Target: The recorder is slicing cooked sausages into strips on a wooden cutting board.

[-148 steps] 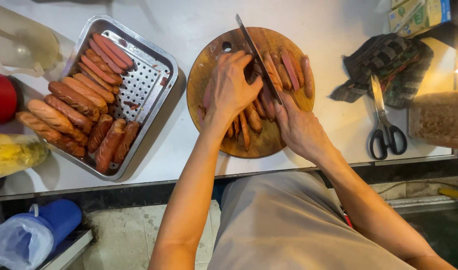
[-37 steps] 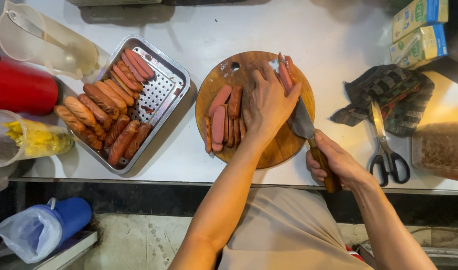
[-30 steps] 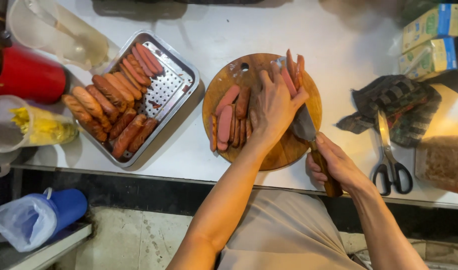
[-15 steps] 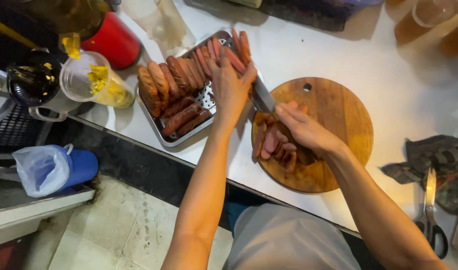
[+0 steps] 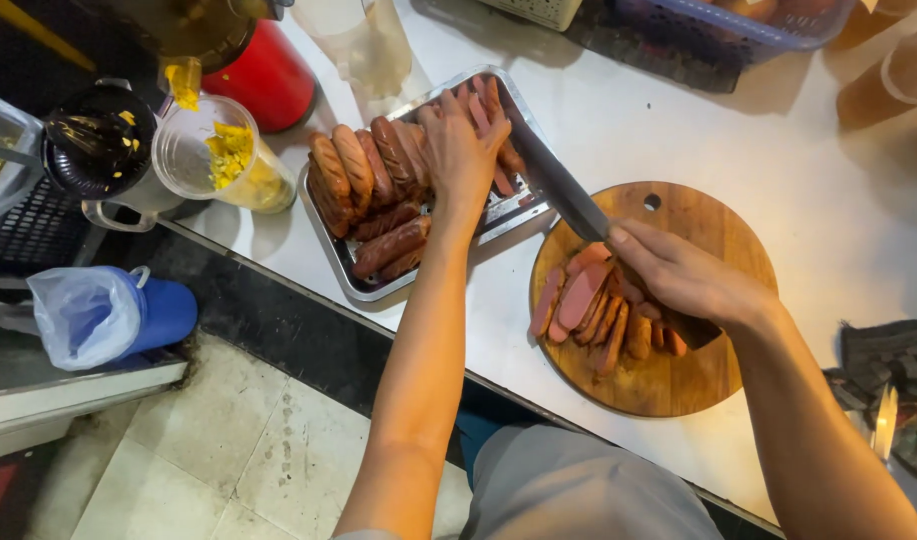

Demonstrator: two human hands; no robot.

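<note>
My left hand (image 5: 461, 150) reaches over the metal tray (image 5: 365, 284) and holds sliced sausage pieces (image 5: 485, 100) at its far side. Whole browned sausages (image 5: 364, 175) fill the tray's left part. My right hand (image 5: 679, 275) grips a large knife (image 5: 559, 185), its blade pointing up-left over the tray's corner. Below that hand, halved sausage slices (image 5: 589, 305) lie on a round wooden cutting board (image 5: 679, 385).
A clear plastic cup with yellow bits (image 5: 224, 160), a black pot (image 5: 99, 140) and a red container (image 5: 264, 75) stand left of the tray. A dark cloth with scissors (image 5: 884, 420) lies at the right edge. A blue bucket with a plastic bag (image 5: 109, 312) sits on the floor.
The view swung left. My left hand carried slices from the board across to the tray; my right hand with the knife moved back over the board.
</note>
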